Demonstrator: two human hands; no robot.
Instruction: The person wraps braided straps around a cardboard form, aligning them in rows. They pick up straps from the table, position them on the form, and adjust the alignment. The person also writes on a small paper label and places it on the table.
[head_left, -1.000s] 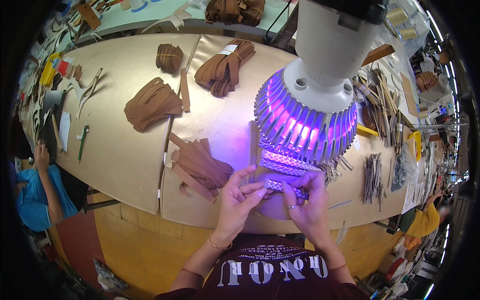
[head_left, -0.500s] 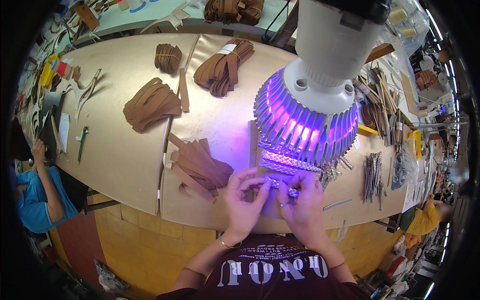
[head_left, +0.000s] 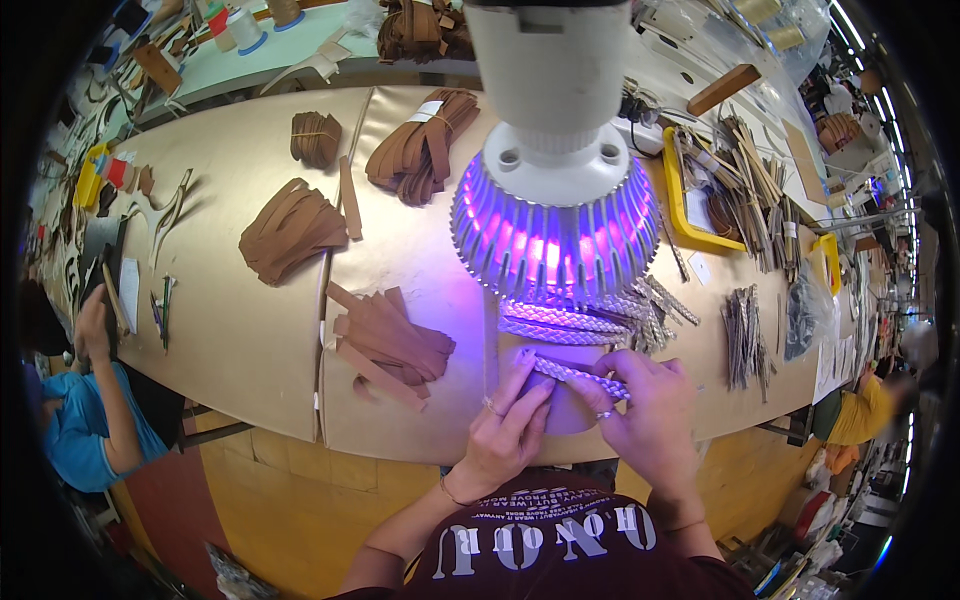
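From where I stand, the braided strip is a bit below ctr of the frame, right of the middle, under the purple glow of the lamp. It slants down to the right, held above the bench between both hands. The L hand pinches its left end w/ thumb and fingertips; exact contact is partly hidden. The R hand pinches it near the right end, thumb below and fingers curled above.

I judge the strip to be v. light, prob. leather or sth. similar: firm enough to keep its line between two pinches, but soft enough to bend. The plaited surface should give good grip, so slipping is not much of a worry. It is not fragile as such, but the ends could loosen if they are pulled or twisted, b/c a plait is weakest there.

Best hold, IMO: a flat pinch just inside each end, thumb on one face and fingertips on the other, w/o squeezing the pattern. The similar braids lie just above it in the frame, so the hands should keep clear of them.
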